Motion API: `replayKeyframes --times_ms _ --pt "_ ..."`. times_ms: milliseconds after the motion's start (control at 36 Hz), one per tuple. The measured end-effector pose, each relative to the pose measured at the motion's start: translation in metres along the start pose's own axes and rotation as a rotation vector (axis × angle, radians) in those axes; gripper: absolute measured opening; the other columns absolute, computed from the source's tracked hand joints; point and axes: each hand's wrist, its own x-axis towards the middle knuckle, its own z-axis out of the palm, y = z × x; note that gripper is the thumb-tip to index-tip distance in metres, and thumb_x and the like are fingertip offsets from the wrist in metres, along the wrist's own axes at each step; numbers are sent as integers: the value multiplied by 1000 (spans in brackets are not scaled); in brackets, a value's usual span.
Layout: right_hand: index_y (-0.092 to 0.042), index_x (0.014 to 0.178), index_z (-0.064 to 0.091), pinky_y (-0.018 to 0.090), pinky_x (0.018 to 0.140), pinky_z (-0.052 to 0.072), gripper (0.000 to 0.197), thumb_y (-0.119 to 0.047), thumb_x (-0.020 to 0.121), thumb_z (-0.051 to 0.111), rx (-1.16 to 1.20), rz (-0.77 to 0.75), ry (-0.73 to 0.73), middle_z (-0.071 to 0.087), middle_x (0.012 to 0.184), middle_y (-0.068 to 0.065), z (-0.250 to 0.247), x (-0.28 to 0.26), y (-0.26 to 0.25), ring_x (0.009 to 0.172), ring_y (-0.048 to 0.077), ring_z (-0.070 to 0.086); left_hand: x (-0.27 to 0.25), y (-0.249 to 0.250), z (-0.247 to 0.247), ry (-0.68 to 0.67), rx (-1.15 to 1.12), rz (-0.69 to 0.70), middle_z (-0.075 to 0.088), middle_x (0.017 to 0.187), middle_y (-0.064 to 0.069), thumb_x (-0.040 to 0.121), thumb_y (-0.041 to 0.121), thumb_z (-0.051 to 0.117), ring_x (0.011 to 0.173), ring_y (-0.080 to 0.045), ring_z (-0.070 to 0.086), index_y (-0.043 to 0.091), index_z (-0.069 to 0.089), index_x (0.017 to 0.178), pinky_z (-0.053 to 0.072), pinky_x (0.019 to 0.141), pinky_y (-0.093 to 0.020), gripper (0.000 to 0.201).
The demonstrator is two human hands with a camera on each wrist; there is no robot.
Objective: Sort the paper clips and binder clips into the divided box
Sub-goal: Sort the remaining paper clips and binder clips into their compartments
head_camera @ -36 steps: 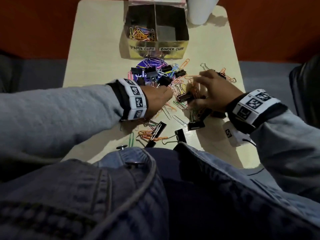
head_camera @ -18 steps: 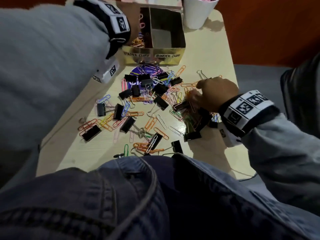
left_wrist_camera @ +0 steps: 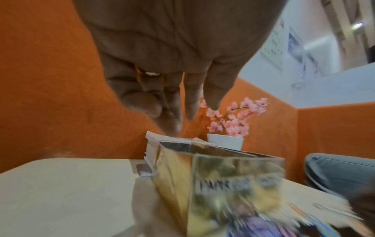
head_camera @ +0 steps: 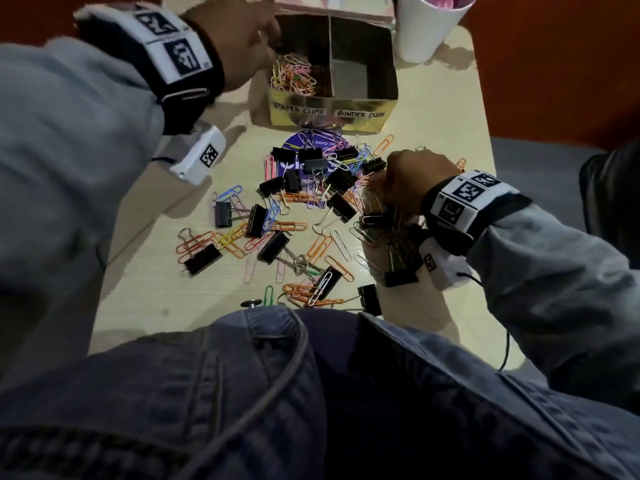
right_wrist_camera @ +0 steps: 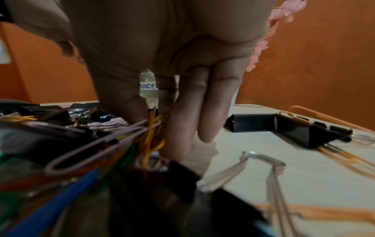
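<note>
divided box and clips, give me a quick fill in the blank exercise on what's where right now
1. The compartment of the divided box marked paper clips holds a heap of ____ clips.
2. The compartment marked binder clips is ____.
3. The left hand is over the ____ clips compartment.
4. The right hand pinches a bunch of clips with its ____.

Missing words: paper; empty; paper; fingers

Left hand (head_camera: 239,39) fingertips hidden behind divided box (head_camera: 329,110) rim; box label blurred in left wrist view; white cup (head_camera: 427,29) cropped at top.
</note>
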Motion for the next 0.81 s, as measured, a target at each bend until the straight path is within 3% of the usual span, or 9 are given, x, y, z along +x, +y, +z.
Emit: replayKeyframes --times_ms 194,278,333,389,528,583,667,722,805 --pt "-14 99 66 30 73 45 23 -29 81 66 162 39 20 65 100 12 -11 8 4 91 32 62 -92 -14 10 -356 6 12 62 86 -1 88 26 62 79 -21 52 18 62 110 36 71 -26 24" --pt "-18 77 65 30 62 52 3 -15 79 66 347 73 43 67 76 10 -11 14 13 57 20 65 -128 -20 25 -418 46 -9 59 88 1 84 30 66 82 -22 53 20 62 106 38 71 -28 24" --pt "-16 69 62 25 45 51 14 -6 77 66 470 93 28 62 51 1 -9 16 18 32 8 56 -146 -23 34 -427 61 -18 58 101 -1 82 33 68 92 -25 55 21 60 105 38 74 -29 28" --pt "-14 68 60 23 38 50 18 1 78 65 585 88 -15 57 38 -5 -13 13 23 33 8 58 -160 -23 42 -436 72 -21 54 108 0 79 38 69 94 -24 54 22 56 108 37 73 -28 35" --pt "-15 70 57 44 57 57 25 7 79 64 891 52 17 64 49 4 -32 8 32 51 22 68 -174 -16 55 -337 18 -59 44 120 3 78 45 67 97 -26 57 29 40 128 43 76 -31 59" --pt "-13 72 55 39 53 57 26 10 83 57 1025 10 41 63 46 3 -46 3 30 45 18 66 -169 -12 56 -299 1 -36 40 123 2 80 43 66 96 -26 57 33 32 136 44 75 -31 66" --pt "-13 72 53 37 60 57 27 12 84 55 1118 -67 106 63 49 3 -75 -1 20 45 16 66 -154 -4 57 -333 47 15 39 121 2 82 41 65 83 -21 51 35 28 139 41 69 -28 68" --pt "-14 74 51 36 61 60 26 10 84 55 1166 -149 158 61 64 6 -97 -4 10 50 15 67 -143 1 58 -392 105 51 40 122 0 83 39 64 88 -23 53 31 35 136 41 70 -28 61" --pt "-19 76 51 23 59 58 23 1 86 57 1135 -237 256 61 78 2 -124 11 -14 61 10 70 -131 4 62 -434 138 86 41 124 -3 85 34 64 100 -28 56 23 42 131 44 75 -31 52"
